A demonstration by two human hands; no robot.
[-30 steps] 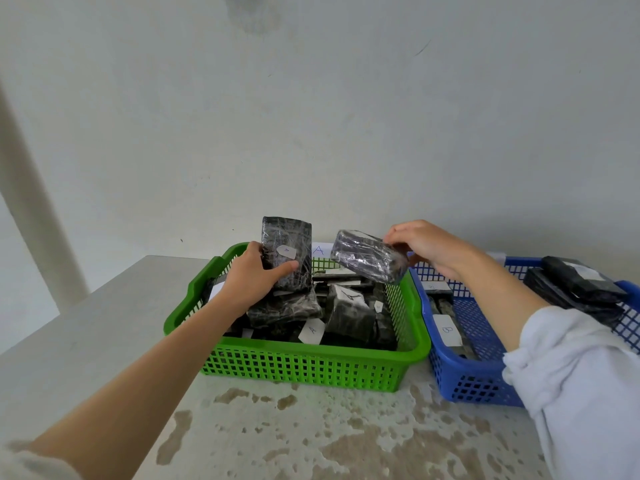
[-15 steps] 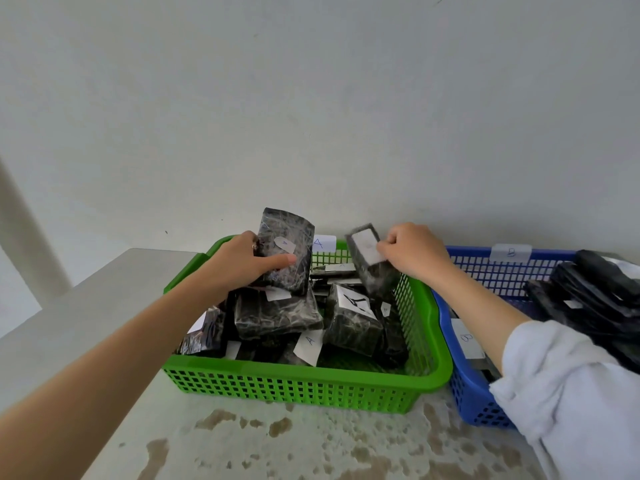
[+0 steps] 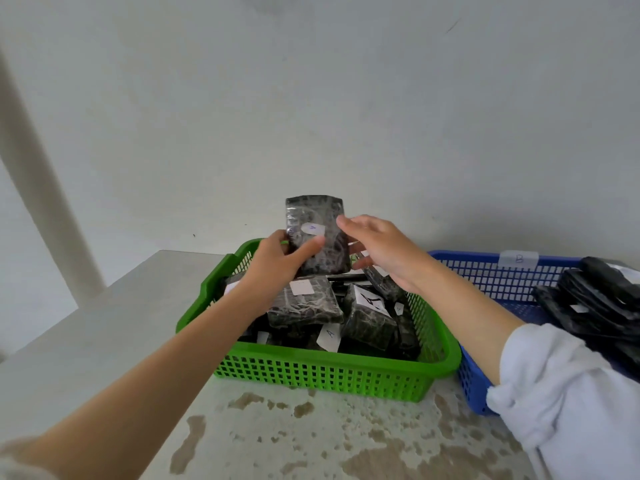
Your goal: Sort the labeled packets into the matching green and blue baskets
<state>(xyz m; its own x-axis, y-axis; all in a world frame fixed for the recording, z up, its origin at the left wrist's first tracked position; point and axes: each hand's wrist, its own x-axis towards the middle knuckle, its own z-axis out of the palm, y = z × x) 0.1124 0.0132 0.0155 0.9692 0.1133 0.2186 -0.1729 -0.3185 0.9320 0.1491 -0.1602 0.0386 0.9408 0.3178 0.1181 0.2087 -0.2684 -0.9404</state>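
Note:
My left hand (image 3: 277, 263) grips a dark plastic-wrapped packet (image 3: 317, 216) with a small white label, held upright above the back of the green basket (image 3: 311, 375). My right hand (image 3: 379, 249) hovers just right of that packet with fingers spread, holding nothing; its fingertips are at the packet's right edge. The green basket is full of several dark packets with white labels, some marked A. The blue basket (image 3: 485, 278) stands to the right with a white tag marked B on its back rim.
A pile of black packets (image 3: 595, 306) lies at the right, over the blue basket's far side. The baskets stand on a pale, stained table (image 3: 104, 334) against a white wall. A white post stands at the left.
My right hand has let go of the packet it set into the green basket and moved left and up towards the packet in my left hand, which rose slightly.

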